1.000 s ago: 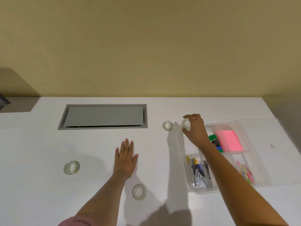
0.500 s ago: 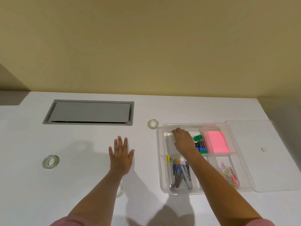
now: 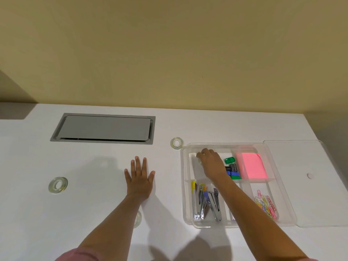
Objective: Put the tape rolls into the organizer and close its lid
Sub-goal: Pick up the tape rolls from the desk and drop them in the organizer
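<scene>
A clear plastic organizer (image 3: 185,187) lies on the white table at the right, its clear lid (image 3: 308,185) flat beside it on the right. My right hand (image 3: 211,164) reaches into the organizer's far-left compartment, fingers closed on a clear tape roll (image 3: 199,161) that shows only as a sliver under the fingertips. One tape roll (image 3: 176,142) lies just outside the organizer's far-left corner. Another tape roll (image 3: 58,185) lies at the far left. A third tape roll (image 3: 138,219) peeks out from under my left forearm. My left hand (image 3: 140,178) rests flat on the table, fingers spread.
The organizer also holds a pink sticky-note pad (image 3: 251,165), green and blue clips (image 3: 232,169), several metal nail clippers (image 3: 206,202) and coloured paper clips (image 3: 265,204). A grey cable hatch (image 3: 105,128) is set into the table at the back left. A beige wall stands behind.
My right hand carried a tape roll from beside the organizer down into its far-left compartment. The view shifted to the right. My left hand stayed flat on the table.
</scene>
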`<act>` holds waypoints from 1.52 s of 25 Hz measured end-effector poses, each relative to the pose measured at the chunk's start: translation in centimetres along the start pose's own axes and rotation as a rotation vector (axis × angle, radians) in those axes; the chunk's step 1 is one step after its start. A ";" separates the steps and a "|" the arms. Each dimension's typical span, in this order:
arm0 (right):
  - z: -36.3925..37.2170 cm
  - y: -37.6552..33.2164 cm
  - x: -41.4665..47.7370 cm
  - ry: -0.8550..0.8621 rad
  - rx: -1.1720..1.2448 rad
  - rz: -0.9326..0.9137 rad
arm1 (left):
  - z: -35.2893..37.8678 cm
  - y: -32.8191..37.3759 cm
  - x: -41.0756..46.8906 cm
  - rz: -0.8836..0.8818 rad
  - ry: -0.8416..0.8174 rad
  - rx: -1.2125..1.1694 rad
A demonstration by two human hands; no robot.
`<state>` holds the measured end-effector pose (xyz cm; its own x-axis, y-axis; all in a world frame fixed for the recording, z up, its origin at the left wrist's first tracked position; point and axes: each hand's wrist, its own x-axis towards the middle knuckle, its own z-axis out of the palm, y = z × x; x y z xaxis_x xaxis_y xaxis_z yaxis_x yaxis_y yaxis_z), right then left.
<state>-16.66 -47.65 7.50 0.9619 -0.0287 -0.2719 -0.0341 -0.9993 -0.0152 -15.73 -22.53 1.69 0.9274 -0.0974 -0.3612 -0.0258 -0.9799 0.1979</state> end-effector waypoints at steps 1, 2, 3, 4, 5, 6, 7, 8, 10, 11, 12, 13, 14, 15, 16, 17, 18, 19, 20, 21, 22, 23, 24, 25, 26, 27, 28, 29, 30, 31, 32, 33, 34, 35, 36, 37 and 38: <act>-0.2 0.0 0.0 0.015 0.005 0.008 | 0.1 -0.1 0.0 0.003 0.002 -0.003; -0.4 -0.2 -0.1 0.035 0.024 0.024 | 0.1 -0.1 0.0 0.008 0.004 -0.001; -0.7 -0.6 -0.1 0.063 0.065 0.046 | 0.1 -0.2 0.1 0.010 0.006 -0.004; -1.2 -1.0 0.0 0.102 0.119 0.068 | 0.2 -0.3 0.1 0.011 0.004 -0.014; -1.8 -1.6 0.2 0.150 0.180 0.080 | 0.2 -0.3 0.2 0.010 0.000 -0.024; -2.3 -2.3 0.6 0.196 0.228 0.072 | 0.3 -0.3 0.2 0.006 -0.002 -0.030; -2.9 -3.0 1.3 0.226 0.251 0.055 | 0.3 -0.4 0.2 0.002 -0.001 -0.030; -3.3 -3.7 2.0 0.236 0.251 0.037 | 0.4 -0.3 0.2 0.004 0.003 -0.027; -4.0 -4.8 3.6 0.215 0.194 0.012 | 0.5 -0.4 0.3 0.007 0.009 -0.027; -4.2 -5.2 4.3 0.193 0.146 0.008 | 0.5 -0.3 0.3 0.009 0.010 -0.029; -4.2 -5.6 4.9 0.171 0.092 0.008 | 0.5 -0.3 0.3 0.011 0.011 -0.029; -4.2 -5.9 5.5 0.149 0.033 0.006 | 0.6 -0.3 0.3 0.015 0.014 -0.026; -4.0 -6.3 5.9 0.129 -0.032 -0.001 | 0.7 -0.4 0.4 0.017 0.017 -0.017; -3.8 -6.7 6.2 0.109 -0.096 -0.010 | 0.7 -0.5 0.4 0.018 0.022 -0.013; -3.7 -7.1 6.5 0.091 -0.154 -0.016 | 0.8 -0.6 0.4 0.019 0.024 -0.012; -3.5 -7.3 6.7 0.076 -0.201 -0.018 | 0.8 -0.6 0.3 0.023 0.029 -0.012; -3.3 -7.5 6.9 0.068 -0.230 -0.020 | 0.7 -0.6 0.2 0.029 0.035 -0.013; -3.1 -7.6 7.0 0.058 -0.243 -0.022 | 0.7 -0.6 0.2 0.034 0.049 -0.018; -2.9 -7.7 7.2 0.047 -0.248 -0.027 | 0.7 -0.6 0.2 0.035 0.053 -0.017; -2.8 -7.7 7.2 0.042 -0.248 -0.035 | 0.6 -0.5 0.2 0.033 0.058 -0.016; -2.7 -7.8 7.3 0.047 -0.230 -0.043 | 0.6 -0.5 0.3 0.030 0.059 -0.012; -2.6 -7.7 7.3 0.064 -0.188 -0.047 | 0.6 -0.5 0.3 0.027 0.058 -0.008; -2.6 -7.7 7.2 0.095 -0.115 -0.045 | 0.6 -0.5 0.3 0.024 0.052 -0.002; -2.9 -7.5 7.0 0.133 -0.020 -0.040 | 0.5 -0.4 0.3 0.024 0.051 0.008; -3.2 -7.3 6.8 0.172 0.092 -0.034 | 0.4 -0.4 0.2 0.024 0.054 0.018; -3.7 -7.0 6.4 0.206 0.205 -0.027 | 0.4 -0.4 0.2 0.025 0.054 0.022; -4.2 -6.6 5.9 0.243 0.318 -0.010 | 0.4 -0.4 0.1 0.025 0.052 0.024; -4.7 -6.1 5.2 0.284 0.426 0.020 | 0.4 -0.4 0.1 0.027 0.046 0.025; -5.3 -5.5 4.5 0.326 0.522 0.058 | 0.4 -0.3 0.1 0.028 0.042 0.032; -5.8 -4.7 3.7 0.357 0.587 0.101 | 0.5 -0.4 0.2 0.020 0.025 0.034; -6.1 -3.8 3.0 0.369 0.610 0.143 | 0.5 -0.4 0.3 0.012 0.014 0.022; -6.4 -2.9 2.2 0.357 0.598 0.182 | 0.6 -0.4 0.4 0.008 0.007 0.009; -6.4 -2.0 1.5 0.327 0.562 0.214 | 0.6 -0.5 0.4 0.008 0.006 0.000; -6.2 -1.2 0.7 0.281 0.509 0.236 | 0.6 -0.5 0.5 0.010 0.006 0.004; -5.8 -0.5 -0.2 0.225 0.457 0.244 | 0.6 -0.5 0.5 0.010 0.004 0.012; -5.2 -0.1 -1.0 0.164 0.411 0.239 | 0.6 -0.5 0.5 0.009 0.002 0.018; -4.6 0.1 -1.8 0.108 0.365 0.219 | 0.6 -0.5 0.5 0.010 0.000 0.019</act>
<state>-17.13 -47.79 12.37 0.9435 -0.2608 -0.2045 -0.3154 -0.8960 -0.3126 -15.44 -22.24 0.85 0.9272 -0.1068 -0.3590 -0.0417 -0.9820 0.1843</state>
